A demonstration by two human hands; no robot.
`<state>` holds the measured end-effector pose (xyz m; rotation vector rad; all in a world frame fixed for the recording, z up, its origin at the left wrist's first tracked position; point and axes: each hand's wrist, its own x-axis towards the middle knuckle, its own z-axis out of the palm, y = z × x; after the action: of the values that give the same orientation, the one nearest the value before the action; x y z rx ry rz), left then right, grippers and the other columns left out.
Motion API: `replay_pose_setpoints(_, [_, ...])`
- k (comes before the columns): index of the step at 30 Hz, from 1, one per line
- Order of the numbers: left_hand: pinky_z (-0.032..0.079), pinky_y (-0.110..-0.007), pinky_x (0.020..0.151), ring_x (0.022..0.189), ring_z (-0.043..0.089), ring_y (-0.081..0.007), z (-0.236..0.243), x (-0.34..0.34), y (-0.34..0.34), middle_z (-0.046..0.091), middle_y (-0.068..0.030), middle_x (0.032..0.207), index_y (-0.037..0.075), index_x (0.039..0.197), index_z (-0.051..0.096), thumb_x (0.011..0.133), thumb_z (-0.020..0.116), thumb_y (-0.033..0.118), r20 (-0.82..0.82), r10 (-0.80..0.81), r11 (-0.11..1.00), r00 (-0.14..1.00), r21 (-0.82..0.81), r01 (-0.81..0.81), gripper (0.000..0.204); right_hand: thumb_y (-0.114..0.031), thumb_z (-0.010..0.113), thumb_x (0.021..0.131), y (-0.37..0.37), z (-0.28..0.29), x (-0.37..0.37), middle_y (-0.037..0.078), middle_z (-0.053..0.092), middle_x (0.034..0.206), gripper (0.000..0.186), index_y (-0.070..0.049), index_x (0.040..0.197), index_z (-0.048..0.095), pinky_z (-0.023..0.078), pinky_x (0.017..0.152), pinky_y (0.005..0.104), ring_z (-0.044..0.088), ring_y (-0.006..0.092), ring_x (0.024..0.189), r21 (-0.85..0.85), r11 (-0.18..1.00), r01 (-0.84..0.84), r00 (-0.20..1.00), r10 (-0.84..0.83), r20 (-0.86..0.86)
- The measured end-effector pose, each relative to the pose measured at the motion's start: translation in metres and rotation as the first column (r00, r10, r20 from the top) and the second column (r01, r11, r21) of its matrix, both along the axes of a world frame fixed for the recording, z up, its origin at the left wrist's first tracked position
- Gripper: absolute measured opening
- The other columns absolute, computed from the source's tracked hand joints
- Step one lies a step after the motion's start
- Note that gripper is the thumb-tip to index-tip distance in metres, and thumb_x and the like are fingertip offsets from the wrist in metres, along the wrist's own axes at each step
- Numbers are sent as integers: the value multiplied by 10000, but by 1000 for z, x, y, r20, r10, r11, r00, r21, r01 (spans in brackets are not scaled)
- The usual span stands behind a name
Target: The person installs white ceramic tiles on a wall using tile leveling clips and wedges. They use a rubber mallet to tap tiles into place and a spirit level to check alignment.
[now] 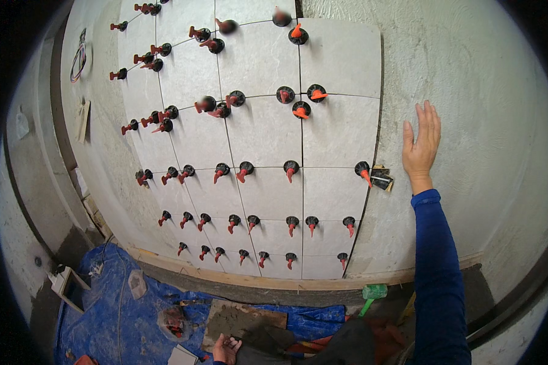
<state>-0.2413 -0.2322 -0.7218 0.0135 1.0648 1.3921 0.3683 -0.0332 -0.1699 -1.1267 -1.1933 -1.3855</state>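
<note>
My right hand point(422, 146) lies with fingers stretched out against the bare plastered wall point(469, 140), just right of the tiled area. My left hand point(226, 350) is low at the bottom edge, palm turned up and fingers loosely bent, with nothing visible in it. It is beside a board smeared with grey mortar point(228, 322). Pale grey tiles point(341, 61) cover the wall in rows. Black tile levelling clips with red or orange handles point(291, 170) sit along their joints. Near my right hand, a dark box set in the wall point(380, 178) touches the tile edge.
A green mallet point(374, 292) leans at the wall's foot. Blue tarp point(146, 310) covers the floor, with a clear plastic bag of red pieces point(174, 321) on it. A wooden strip point(274, 283) runs under the tiles. Coloured wires point(78, 62) stick out at the upper left.
</note>
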Motion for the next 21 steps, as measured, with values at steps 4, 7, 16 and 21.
replay_pose_setpoints(4, [509, -609, 1130, 854, 641, -318, 3, 1, 2, 642, -116, 904, 92, 995, 641, 1031, 678, 398, -3, -4, 1000, 1000, -29, 4, 311, -361, 546, 1082, 0, 0, 0, 129, 447, 1623, 510, -103, 1521, 506, 251, 1280, 503, 343, 328, 1541, 11, 1000, -12, 1000, 12, 11])
replay_pose_setpoints(7, [516, -614, 1124, 852, 645, -321, 6, 3, 2, 648, -116, 910, 88, 1006, 653, 1030, 681, 392, 23, -1, 1000, 1000, -28, 2, 306, -364, 545, 1082, 1, 0, 0, 128, 448, 1623, 511, -104, 1521, 505, 250, 1282, 503, 343, 328, 1541, 12, 1000, -27, 1000, 26, 11])
replay_pose_setpoints(16, [486, -614, 1150, 866, 657, -305, 19, 6, -3, 658, -117, 924, 105, 995, 654, 1034, 672, 409, -15, -42, 999, 999, 24, 43, 307, -360, 550, 1080, 0, 1, -1, 129, 451, 1620, 509, -103, 1517, 505, 269, 1274, 514, 351, 338, 1536, 10, 999, -36, 999, 36, 5])
replay_pose_setpoints(21, [510, -580, 1027, 924, 708, -235, 17, 7, -19, 737, -20, 886, 154, 947, 723, 1009, 709, 299, 20, -66, 990, 998, 126, 63, 158, -354, 562, 1074, -3, -3, -3, 136, 456, 1614, 507, -92, 1506, 517, 269, 1271, 524, 358, 351, 1529, 9, 1000, -3, 1000, 3, 15])
